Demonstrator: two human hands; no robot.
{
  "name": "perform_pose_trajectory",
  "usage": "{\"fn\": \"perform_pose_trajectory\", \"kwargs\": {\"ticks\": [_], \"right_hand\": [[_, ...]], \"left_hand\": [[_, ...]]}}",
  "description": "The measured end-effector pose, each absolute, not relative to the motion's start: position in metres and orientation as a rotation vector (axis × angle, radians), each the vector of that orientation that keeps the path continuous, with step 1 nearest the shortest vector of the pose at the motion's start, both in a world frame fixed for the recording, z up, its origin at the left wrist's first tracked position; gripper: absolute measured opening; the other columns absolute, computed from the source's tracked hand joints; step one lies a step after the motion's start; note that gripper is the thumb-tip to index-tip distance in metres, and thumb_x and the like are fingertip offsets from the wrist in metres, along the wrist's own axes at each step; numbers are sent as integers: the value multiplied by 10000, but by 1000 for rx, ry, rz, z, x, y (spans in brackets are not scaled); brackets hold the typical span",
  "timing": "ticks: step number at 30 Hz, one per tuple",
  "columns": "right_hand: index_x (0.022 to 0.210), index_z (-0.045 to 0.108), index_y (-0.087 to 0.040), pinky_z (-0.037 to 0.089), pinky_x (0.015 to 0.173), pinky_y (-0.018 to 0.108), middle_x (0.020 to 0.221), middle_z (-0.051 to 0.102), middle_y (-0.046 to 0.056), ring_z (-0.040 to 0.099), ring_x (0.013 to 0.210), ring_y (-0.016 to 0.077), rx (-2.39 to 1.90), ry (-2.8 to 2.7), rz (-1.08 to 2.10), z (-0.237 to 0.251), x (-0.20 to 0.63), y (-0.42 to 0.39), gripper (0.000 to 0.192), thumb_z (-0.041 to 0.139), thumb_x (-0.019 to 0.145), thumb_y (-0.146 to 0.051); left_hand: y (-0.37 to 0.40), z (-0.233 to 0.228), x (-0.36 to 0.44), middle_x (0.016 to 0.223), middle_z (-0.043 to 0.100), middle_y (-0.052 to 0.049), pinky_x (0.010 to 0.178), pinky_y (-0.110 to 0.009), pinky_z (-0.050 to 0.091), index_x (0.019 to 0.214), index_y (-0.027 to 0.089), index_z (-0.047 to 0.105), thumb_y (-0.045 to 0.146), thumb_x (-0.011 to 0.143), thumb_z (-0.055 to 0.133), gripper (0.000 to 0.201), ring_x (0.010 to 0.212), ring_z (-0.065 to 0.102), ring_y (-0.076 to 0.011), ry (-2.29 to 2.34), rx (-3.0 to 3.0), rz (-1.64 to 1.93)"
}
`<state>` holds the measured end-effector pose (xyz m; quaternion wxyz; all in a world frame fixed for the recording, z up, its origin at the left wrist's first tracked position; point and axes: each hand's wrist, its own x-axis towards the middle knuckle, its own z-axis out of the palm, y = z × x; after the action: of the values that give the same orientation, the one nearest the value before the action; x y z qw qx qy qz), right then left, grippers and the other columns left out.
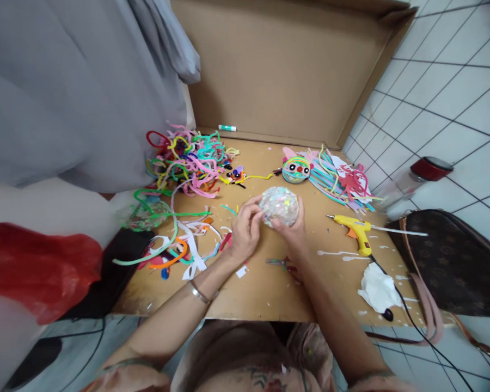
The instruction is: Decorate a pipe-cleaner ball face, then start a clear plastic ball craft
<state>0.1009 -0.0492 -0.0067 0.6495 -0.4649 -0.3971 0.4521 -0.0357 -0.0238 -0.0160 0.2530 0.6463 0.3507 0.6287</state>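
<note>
Over the middle of the table I hold a clear round ball (283, 206) with whitish and coloured bits in it. My right hand (293, 233) wraps its right side and lower edge, the thumb lying across the front. At its left side, my left hand (247, 231) has curled fingers pressed against the ball. Whether those fingertips pinch something small, I cannot make out. A pair of scissors or pliers (276, 262) lies beneath my right wrist, its handles partly hidden. Beyond the ball rests a decorated ball with a face (297, 169) and striped strands.
Fuzzy pipe cleaners (196, 160) pile up at the back left, with paper scraps (194, 247) nearer. At right lie a yellow glue gun (361, 231) with its cord, a crumpled tissue (379, 288), a brown bag (453, 261) and a red-lidded bottle (430, 167). A cardboard panel (277, 71) stands behind.
</note>
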Motion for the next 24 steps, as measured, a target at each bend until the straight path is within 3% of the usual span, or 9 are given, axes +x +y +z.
{"fn": "perform_pose_trajectory", "kwargs": {"ticks": [3, 10, 16, 21, 24], "right_hand": [[1570, 132, -275, 365, 1215, 525, 1626, 341, 158, 457, 1438, 304, -1064, -812, 1038, -8, 100, -48, 1362, 933, 492, -504], [1380, 405, -309, 434, 1161, 514, 1424, 565, 79, 589, 1274, 271, -976, -812, 1044, -7, 109, -46, 952, 908, 579, -415], [1340, 442, -279, 442, 1140, 470, 1392, 558, 86, 576, 1271, 276, -991, -1007, 966, -2, 125, -46, 957, 939, 530, -393], [1341, 411, -286, 473, 1101, 461, 1351, 541, 85, 585, 1224, 282, -1006, -1190, 1003, 6, 127, -50, 1049, 969, 457, -375], [1271, 431, -286, 490, 1068, 440, 1306, 537, 80, 578, 1202, 280, -1020, -1254, 980, 11, 122, -53, 1007, 974, 428, -372]], "left_hand": [[-29, -16, -34, 1152, 717, -132, 985, -388, 509, 873, 207, 599, 288, 989, 473, 189, 1166, 659, -220, 928, 1986, 1689], [-36, -14, -32, 1217, 660, -142, 1038, -415, 472, 903, 197, 600, 246, 972, 513, 121, 1218, 606, -232, 907, 2052, 1669], [-35, -7, -39, 1100, 613, -113, 938, -387, 490, 861, 201, 570, 407, 937, 579, 220, 1081, 595, -230, 791, 1880, 1635], [-20, -4, -47, 1052, 590, -50, 727, -267, 461, 1148, 231, 557, 550, 848, 683, 455, 846, 571, -155, 793, 1469, 1566], [-12, -1, -51, 1063, 598, -55, 772, -289, 461, 1195, 223, 633, 614, 802, 703, 559, 842, 558, -166, 812, 1497, 1420]]}}
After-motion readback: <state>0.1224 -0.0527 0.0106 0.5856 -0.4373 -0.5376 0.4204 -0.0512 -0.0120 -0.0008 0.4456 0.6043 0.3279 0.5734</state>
